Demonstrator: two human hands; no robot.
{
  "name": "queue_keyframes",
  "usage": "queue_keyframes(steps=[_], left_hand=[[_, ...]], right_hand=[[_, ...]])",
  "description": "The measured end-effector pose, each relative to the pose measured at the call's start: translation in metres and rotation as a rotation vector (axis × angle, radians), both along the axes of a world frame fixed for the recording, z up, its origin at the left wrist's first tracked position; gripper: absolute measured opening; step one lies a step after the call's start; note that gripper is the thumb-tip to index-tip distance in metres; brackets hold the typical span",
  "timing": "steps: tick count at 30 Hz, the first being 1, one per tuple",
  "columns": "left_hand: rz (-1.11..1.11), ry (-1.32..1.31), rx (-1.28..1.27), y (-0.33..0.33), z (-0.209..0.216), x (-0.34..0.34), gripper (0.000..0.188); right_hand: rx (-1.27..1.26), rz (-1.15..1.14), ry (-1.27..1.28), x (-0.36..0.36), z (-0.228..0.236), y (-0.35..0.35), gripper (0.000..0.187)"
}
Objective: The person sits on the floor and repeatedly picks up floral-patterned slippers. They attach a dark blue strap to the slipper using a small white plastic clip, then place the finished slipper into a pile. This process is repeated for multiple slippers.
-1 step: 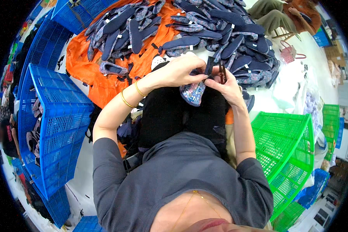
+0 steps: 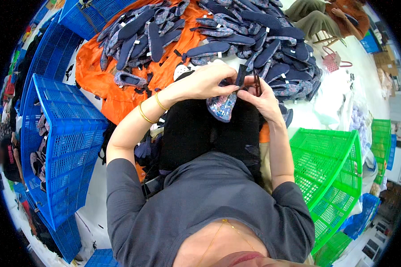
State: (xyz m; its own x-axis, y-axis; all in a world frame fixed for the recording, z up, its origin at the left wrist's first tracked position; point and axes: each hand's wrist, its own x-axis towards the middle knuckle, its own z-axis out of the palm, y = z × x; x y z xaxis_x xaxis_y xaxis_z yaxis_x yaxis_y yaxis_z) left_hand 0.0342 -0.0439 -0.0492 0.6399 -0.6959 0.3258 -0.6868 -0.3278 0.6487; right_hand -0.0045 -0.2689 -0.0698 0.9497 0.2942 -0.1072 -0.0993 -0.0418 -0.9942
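We have a floral-patterned slipper piece [image 2: 222, 107] held over our lap, just this side of the orange cloth [image 2: 120, 95], and we judge the step in hand to be fixing or trimming its dark strap [image 2: 241, 75]. Our left hand [image 2: 208, 81] is closed around the upper edge of the piece, fingers curled over it, while our right hand [image 2: 263, 99] pinches the strap with thumb and fingertips; something thin and dark stands beside that hand, but we cannot tell what it is. The next move, as we judge it, calls for a steady pinch and a small, careful pull at the strap without letting the piece twist. Counting from the orange cloth: one heap of finished dark and floral slippers [image 2: 254, 40] lies on it and beyond, too many to count singly. To its left stand blue crates [image 2: 71, 133], at least three. On the far side of our lap from it we count one large green crate [image 2: 329, 178], with more green ones [image 2: 381, 138] behind. Past the heap, another person [image 2: 329, 20] sits on a stool.
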Motion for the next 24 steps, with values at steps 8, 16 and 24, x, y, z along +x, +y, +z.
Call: queue_keyframes(steps=[8,16,24], left_hand=[[-0.102,0.397,-0.074,-0.005,0.007,0.015,0.024],[-0.102,0.589,-0.028,0.001,0.015,0.024,0.026],[-0.125,0.619,0.057,0.003,0.021,0.03,0.027]], right_hand=[[-0.379,0.02,-0.351,-0.021,-0.006,-0.023,0.035],[-0.426,-0.073,-0.412,-0.024,0.01,-0.005,0.031],[-0.487,0.023,-0.473,-0.012,0.021,0.008,0.031]])
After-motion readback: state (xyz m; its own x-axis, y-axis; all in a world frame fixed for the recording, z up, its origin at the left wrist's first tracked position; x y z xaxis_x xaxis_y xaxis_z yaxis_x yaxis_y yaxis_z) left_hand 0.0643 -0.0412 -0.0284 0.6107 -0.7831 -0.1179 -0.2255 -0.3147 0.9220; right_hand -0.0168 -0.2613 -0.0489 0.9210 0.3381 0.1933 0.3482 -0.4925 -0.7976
